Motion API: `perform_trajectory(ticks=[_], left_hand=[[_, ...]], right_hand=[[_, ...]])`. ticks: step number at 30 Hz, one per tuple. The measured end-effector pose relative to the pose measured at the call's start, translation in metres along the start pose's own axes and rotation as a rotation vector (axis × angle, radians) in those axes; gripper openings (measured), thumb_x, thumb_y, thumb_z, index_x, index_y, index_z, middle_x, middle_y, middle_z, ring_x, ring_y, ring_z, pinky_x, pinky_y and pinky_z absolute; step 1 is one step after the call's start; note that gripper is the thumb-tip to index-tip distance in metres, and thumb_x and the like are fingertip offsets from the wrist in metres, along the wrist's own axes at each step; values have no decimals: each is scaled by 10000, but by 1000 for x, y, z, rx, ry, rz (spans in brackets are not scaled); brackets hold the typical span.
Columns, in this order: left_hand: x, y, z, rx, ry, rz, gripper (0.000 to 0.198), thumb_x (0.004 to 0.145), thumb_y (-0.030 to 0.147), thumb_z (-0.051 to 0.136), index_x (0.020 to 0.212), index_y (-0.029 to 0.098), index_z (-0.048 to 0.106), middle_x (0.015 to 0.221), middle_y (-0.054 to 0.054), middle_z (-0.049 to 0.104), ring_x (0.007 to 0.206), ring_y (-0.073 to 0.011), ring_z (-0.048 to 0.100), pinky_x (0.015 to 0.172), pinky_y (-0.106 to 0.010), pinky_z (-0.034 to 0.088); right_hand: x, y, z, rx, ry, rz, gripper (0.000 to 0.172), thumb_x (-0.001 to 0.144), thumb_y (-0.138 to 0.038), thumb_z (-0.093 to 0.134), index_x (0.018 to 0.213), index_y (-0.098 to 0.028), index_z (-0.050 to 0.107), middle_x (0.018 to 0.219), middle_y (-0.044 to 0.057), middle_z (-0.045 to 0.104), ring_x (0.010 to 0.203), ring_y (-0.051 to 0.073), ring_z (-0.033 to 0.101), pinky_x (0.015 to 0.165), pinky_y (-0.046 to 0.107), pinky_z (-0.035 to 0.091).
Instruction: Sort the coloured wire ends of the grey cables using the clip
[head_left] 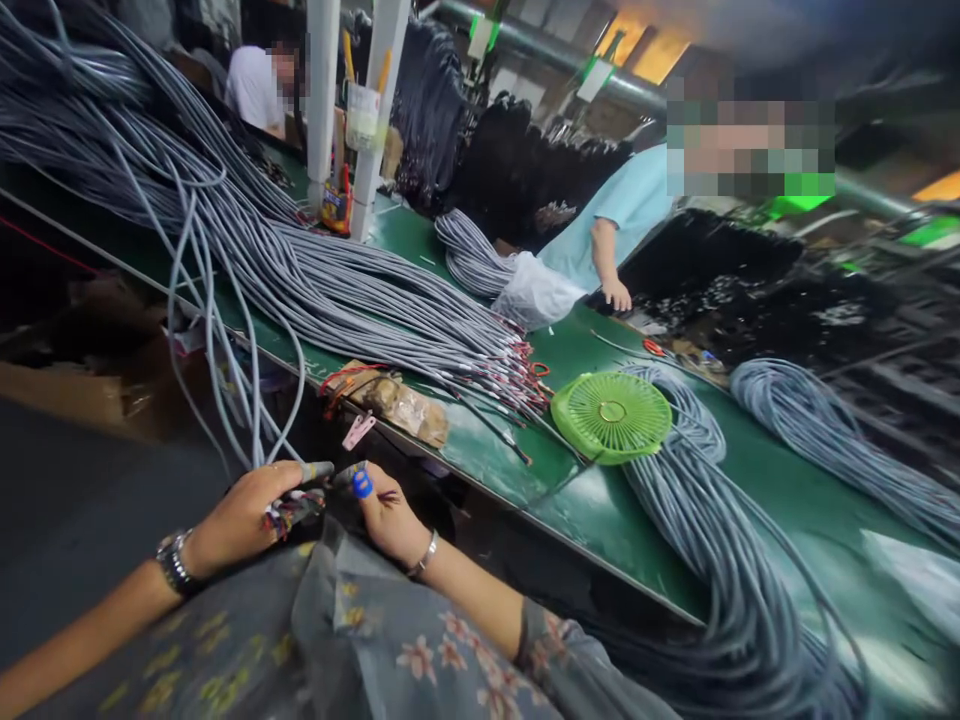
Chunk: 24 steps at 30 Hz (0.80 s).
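Observation:
My left hand [241,518] is closed around the end of a grey cable [313,470] with coloured wire strands fanning out below the fist. My right hand [384,520], with a blue-taped finger, pinches the same cable end from the other side, fingertips meeting the left hand's. Both hands sit low over my lap, in front of the near edge of the green workbench [600,510]. A large bundle of grey cables [337,290] with stripped red ends lies across the bench and drapes down towards my hands.
A green round fan [611,415] lies on the bench beside coiled grey cables [720,600]. A person in a light blue top [622,215] stands across the bench, hand on it. Another person sits far left. White posts [371,120] rise at the back.

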<state>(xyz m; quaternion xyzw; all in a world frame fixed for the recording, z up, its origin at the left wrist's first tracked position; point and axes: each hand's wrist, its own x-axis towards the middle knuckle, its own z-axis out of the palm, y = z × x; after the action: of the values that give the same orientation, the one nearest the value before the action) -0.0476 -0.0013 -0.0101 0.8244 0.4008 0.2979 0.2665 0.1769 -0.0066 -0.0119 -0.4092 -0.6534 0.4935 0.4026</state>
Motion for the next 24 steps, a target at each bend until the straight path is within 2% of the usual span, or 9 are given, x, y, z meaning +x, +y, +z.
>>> perform_trajectory(ticks=[3, 6, 10, 14, 18, 21, 24], left_hand=[[5, 4, 3, 83, -33, 5, 295, 904, 304, 470, 998, 205, 731, 996, -93, 801, 903, -230, 744, 826, -309, 569], [14, 16, 3, 154, -105, -37, 272, 872, 268, 472, 947, 207, 726, 989, -91, 795, 903, -234, 733, 816, -317, 547], [23, 31, 1, 206, -221, -104, 224, 839, 305, 509, 790, 211, 706, 776, -71, 764, 749, -235, 706, 690, -296, 498], [15, 28, -5, 114, -217, -191, 225, 824, 346, 530, 789, 230, 719, 720, -28, 755, 657, -198, 681, 620, -252, 446], [0, 17, -10, -25, -143, -306, 261, 827, 313, 480, 734, 223, 707, 619, -2, 731, 540, -171, 645, 575, -243, 430], [-2, 17, -11, -14, -150, -315, 251, 818, 316, 499, 791, 224, 731, 731, -31, 786, 645, -199, 707, 612, -252, 459], [7, 25, -7, 76, -174, -275, 247, 808, 347, 542, 868, 232, 752, 849, -51, 811, 765, -223, 738, 657, -259, 473]], right_hand=[[-4, 8, -3, 54, -41, 76, 581, 885, -775, 424, 783, -214, 530, 680, -29, 484, 618, 120, 426, 616, 269, 417], [-2, 8, -6, 169, -72, 160, 546, 803, -752, 596, 802, -210, 527, 659, -49, 483, 578, 99, 401, 563, 246, 380], [7, 1, -8, 299, -176, 227, 528, 665, -646, 802, 802, -204, 547, 659, -42, 556, 559, 97, 476, 545, 235, 410], [15, -3, -3, 435, -274, 289, 504, 642, -611, 828, 797, -206, 571, 630, -39, 597, 559, 118, 573, 588, 259, 500], [19, 3, 8, 475, -168, 344, 518, 637, -647, 802, 841, -218, 594, 612, -45, 613, 533, 116, 587, 566, 255, 512], [19, 9, 12, 483, -112, 374, 511, 613, -637, 808, 827, -222, 603, 608, -44, 622, 513, 114, 579, 530, 245, 499], [19, 11, 11, 466, -73, 387, 447, 615, -589, 814, 740, -221, 594, 579, -45, 607, 485, 108, 547, 503, 237, 480]])
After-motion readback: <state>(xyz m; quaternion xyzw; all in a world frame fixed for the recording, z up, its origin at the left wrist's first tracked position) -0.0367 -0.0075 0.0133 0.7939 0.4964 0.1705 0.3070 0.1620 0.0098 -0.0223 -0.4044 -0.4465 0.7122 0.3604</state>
